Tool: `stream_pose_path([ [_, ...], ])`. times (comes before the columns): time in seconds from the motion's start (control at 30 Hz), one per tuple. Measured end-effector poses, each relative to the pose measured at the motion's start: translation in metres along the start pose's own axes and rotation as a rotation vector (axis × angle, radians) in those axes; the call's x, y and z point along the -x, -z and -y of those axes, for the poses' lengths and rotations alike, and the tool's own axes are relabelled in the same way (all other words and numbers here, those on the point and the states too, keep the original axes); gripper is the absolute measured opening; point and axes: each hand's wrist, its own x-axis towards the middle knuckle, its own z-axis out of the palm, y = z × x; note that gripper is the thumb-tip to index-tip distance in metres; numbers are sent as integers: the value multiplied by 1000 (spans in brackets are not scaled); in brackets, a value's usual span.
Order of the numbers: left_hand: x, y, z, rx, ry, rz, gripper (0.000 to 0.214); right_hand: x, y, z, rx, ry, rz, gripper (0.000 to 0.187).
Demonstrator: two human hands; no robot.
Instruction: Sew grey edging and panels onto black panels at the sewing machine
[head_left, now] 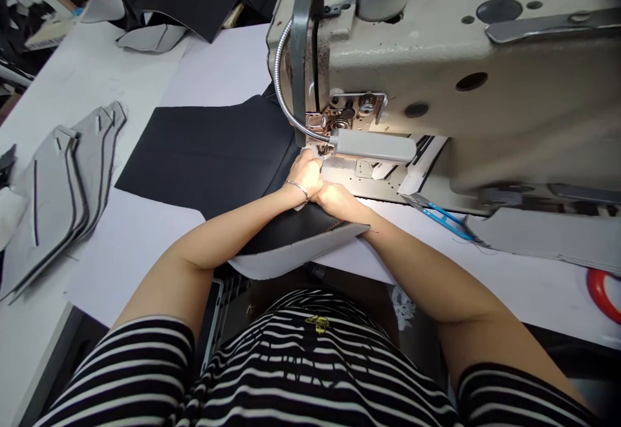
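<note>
A large, flat black panel (208, 149) of sheet material with pale grey backing lies on the white tabletop (92, 58), stretching from left of the cream-coloured metal sewing machine (422, 71) to its front, near the needle area. There the left hand (305, 173) rests on the panel, and the right hand (339, 200) curls just beside it; whether their partly hidden fingers pinch the material, I cannot tell. Layered grey, curved-edged pieces (53, 181) lie well left of the machine.

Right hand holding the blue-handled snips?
No, the right hand is on the dark material, and the blue-handled snips lie apart from it.
</note>
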Motion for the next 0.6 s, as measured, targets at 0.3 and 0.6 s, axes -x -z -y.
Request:
stream_pose_path([
  [0.3, 13, 6, 22, -43, -171, 105, 34, 19, 12, -19, -585, 180, 93, 14],
  [0.6, 24, 0, 22, -16, -260, 44, 35, 22, 28, -25, -582, 271, 279, 12],
])
